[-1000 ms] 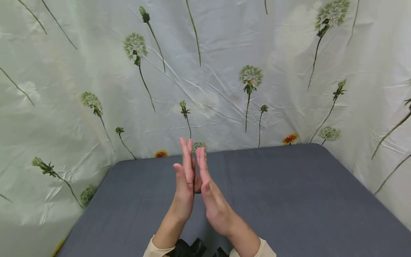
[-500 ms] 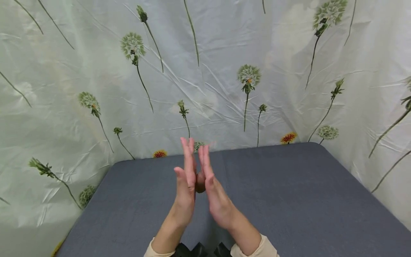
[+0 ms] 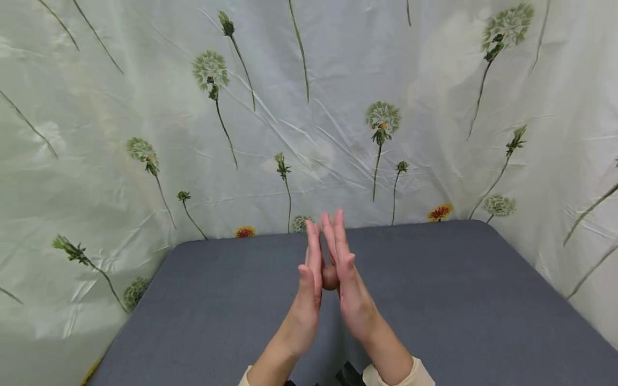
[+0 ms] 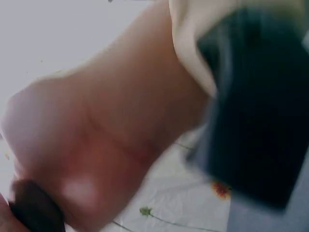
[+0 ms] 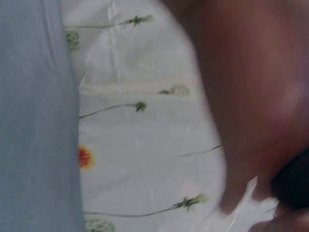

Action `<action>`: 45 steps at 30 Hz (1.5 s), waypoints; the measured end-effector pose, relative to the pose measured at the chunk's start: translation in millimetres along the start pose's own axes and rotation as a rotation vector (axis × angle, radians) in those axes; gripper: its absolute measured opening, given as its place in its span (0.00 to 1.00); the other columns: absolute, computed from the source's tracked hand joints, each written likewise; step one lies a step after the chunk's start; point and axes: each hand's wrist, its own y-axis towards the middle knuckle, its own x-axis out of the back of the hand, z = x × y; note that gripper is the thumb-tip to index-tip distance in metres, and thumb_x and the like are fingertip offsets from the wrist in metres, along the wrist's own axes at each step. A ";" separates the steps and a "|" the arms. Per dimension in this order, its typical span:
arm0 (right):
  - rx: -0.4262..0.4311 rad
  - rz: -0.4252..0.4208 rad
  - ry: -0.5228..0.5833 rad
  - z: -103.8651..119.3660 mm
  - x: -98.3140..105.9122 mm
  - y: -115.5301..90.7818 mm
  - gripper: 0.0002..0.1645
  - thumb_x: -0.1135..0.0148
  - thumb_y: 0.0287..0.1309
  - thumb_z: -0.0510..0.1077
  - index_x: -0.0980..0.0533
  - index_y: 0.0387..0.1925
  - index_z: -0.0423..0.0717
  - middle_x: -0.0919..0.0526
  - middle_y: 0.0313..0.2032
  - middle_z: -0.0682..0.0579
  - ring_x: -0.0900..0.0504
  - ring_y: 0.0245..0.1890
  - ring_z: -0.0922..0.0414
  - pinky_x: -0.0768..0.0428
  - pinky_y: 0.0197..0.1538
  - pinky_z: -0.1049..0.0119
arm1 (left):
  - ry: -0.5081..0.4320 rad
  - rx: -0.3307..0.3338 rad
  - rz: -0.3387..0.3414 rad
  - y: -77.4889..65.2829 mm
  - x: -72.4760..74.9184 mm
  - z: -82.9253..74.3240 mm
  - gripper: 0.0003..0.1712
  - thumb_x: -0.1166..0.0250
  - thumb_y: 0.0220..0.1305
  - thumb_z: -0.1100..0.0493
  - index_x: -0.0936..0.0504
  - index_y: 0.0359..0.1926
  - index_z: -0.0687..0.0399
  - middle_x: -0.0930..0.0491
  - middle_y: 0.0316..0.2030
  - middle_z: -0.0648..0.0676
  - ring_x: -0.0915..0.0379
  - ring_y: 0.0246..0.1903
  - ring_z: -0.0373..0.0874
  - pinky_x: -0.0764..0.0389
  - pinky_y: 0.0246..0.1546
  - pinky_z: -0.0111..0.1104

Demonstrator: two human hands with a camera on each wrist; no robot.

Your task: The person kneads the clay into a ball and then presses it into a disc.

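A small brown ball [image 3: 330, 277], smooth and rounded, sits between my two upright palms above the table. My left hand [image 3: 307, 295] presses it from the left with straight fingers pointing up and away. From the other side my right hand [image 3: 353, 292] presses against it, fingers also straight and its tips a little higher than the left's. Both palms lean toward each other, wrists apart. At the lower left of the left wrist view the ball [image 4: 37, 205] shows as a dark lump beside the palm; the right wrist view has the dark ball [image 5: 293, 183] at its right edge.
A dark grey cloth-covered table [image 3: 434, 300] spreads beneath the hands. Behind it and to the sides hangs a pale curtain [image 3: 328, 161] printed with dandelions. Black wrist gear [image 3: 350, 374] shows near the cream sleeves [image 3: 401, 372].
Both hands have shifted right with the ball between them. The right hand has slid forward against the left, so its fingertips now reach higher. The head view has turned slightly.
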 end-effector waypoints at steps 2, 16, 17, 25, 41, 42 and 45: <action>-0.027 0.010 0.034 -4.2 2.5 -1.2 0.40 0.88 0.84 0.67 0.74 0.87 0.61 0.65 0.88 0.53 0.31 0.74 0.73 0.37 0.73 0.79 | 0.012 -0.015 -0.008 -1.4 -2.3 -1.5 0.42 0.88 0.78 0.25 0.81 0.84 0.30 0.84 0.85 0.40 0.93 0.84 0.46 0.82 0.76 0.71; 0.040 -0.005 -0.047 1.2 -10.4 -5.2 0.39 0.85 0.86 0.64 0.68 0.88 0.55 0.65 0.88 0.53 0.34 0.77 0.64 0.38 0.76 0.76 | 0.051 0.039 -0.108 2.2 3.1 5.5 0.38 0.87 0.80 0.27 0.79 0.84 0.25 0.75 0.87 0.41 0.78 0.87 0.47 0.56 0.84 0.55; 0.032 -0.025 -0.038 2.8 -4.1 -4.7 0.41 0.85 0.85 0.66 0.69 0.88 0.56 0.64 0.88 0.53 0.30 0.74 0.66 0.31 0.72 0.74 | 0.062 0.029 -0.075 1.7 -2.6 7.9 0.38 0.88 0.81 0.29 0.79 0.84 0.28 0.77 0.87 0.42 0.80 0.86 0.47 0.65 0.82 0.60; -0.108 0.003 -0.004 -12.1 13.1 -1.2 0.43 0.90 0.79 0.74 0.77 0.86 0.65 0.67 0.88 0.56 0.34 0.78 0.59 0.28 0.74 0.51 | 0.045 -0.017 -0.019 -1.2 -10.7 1.3 0.40 0.91 0.77 0.26 0.82 0.83 0.26 0.77 0.86 0.45 0.66 0.83 0.53 0.68 0.76 0.70; -0.040 -0.043 -0.044 -8.0 11.2 1.5 0.43 0.87 0.81 0.73 0.73 0.87 0.63 0.64 0.88 0.56 0.21 0.40 0.67 0.19 0.46 0.68 | -0.033 0.060 0.028 3.4 -7.6 13.0 0.39 0.91 0.78 0.27 0.85 0.82 0.27 0.85 0.84 0.40 0.87 0.85 0.51 0.76 0.77 0.71; -0.051 -0.051 -0.050 -8.9 14.1 1.9 0.44 0.88 0.81 0.73 0.73 0.87 0.63 0.64 0.88 0.56 0.24 0.35 0.66 0.20 0.45 0.68 | -0.016 0.050 0.043 2.3 -11.1 11.1 0.39 0.91 0.78 0.28 0.84 0.82 0.27 0.87 0.84 0.40 0.85 0.85 0.53 0.74 0.77 0.71; -0.067 -0.036 -0.039 -13.5 13.8 1.9 0.43 0.88 0.82 0.72 0.73 0.87 0.62 0.64 0.88 0.57 0.22 0.62 0.66 0.23 0.58 0.74 | 0.026 0.015 0.017 1.3 -12.1 5.7 0.39 0.92 0.78 0.28 0.83 0.83 0.28 0.86 0.84 0.41 0.84 0.85 0.53 0.71 0.77 0.71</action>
